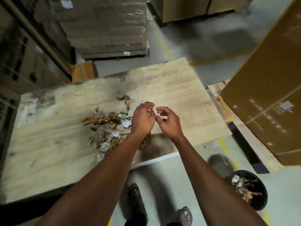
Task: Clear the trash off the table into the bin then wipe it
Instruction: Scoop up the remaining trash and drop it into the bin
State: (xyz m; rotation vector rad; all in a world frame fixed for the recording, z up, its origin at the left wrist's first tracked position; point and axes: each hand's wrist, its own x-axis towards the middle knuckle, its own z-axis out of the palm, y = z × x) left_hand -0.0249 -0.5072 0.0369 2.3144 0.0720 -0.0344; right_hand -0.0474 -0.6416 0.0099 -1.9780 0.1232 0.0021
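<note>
A pile of trash (105, 126), made of gold wrappers, clear plastic and paper scraps, lies on the worn pale wooden table (179, 88). A few brown scraps (122, 97) lie just beyond it. My left hand (142, 119) hovers at the pile's right edge with fingers curled and apart, holding nothing I can see. My right hand (167, 122) is beside it over bare table, fingers spread and empty. A black round bin (250, 190) with some trash inside stands on the floor at the lower right. The view is motion-blurred.
A large brown cardboard box (267, 95) stands right of the table on a pallet. Stacked flat cardboard (104, 26) rises behind the table, shelving on the left. My sandalled feet (136, 201) are on the grey floor with yellow lines.
</note>
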